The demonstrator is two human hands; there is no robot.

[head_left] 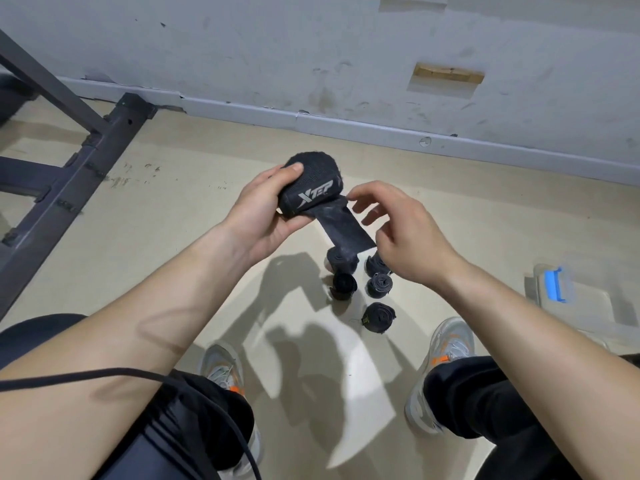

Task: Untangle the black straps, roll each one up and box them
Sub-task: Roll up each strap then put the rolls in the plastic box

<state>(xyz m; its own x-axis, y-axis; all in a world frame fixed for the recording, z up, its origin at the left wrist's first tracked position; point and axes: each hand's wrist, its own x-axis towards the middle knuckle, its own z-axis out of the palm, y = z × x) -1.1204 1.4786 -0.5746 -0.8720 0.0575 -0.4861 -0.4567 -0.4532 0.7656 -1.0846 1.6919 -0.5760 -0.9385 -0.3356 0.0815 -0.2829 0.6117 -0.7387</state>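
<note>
Nearest the camera, the person's knees in dark trousers fill the lower corners, and a thin black cable point(104, 374) loops over the left forearm and down across the left thigh. Just beyond stand two grey shoes with orange trim, the left shoe point(221, 367) and the right shoe point(450, 341), planted apart on the beige floor point(173, 271). Between and a little beyond the shoes, a small cluster of rolled straps point(378, 317) sits on the floor, each a tight black coil, close together but mostly not touching. To the right of them, well apart, a clear plastic box point(581, 306) with a blue latch point(555, 284) rests on the floor. Above the cluster both hands meet in the air. The left hand point(263, 216) grips a thick, partly wound strap point(308, 188) printed with white lettering, its thumb pressed on the top of the roll and its fingers curled underneath. A flat loose tail point(346, 226) of that strap runs down to the right, where the right hand point(405, 237) holds it, the index fingertip on its upper edge and the thumb at its lower corner, the other fingers loosely bent. Farther left, a dark metal frame point(86, 157) slants across the floor. At the back, a grey skirting board point(346, 124) runs along the foot of a scuffed pale wall point(311, 46).
</note>
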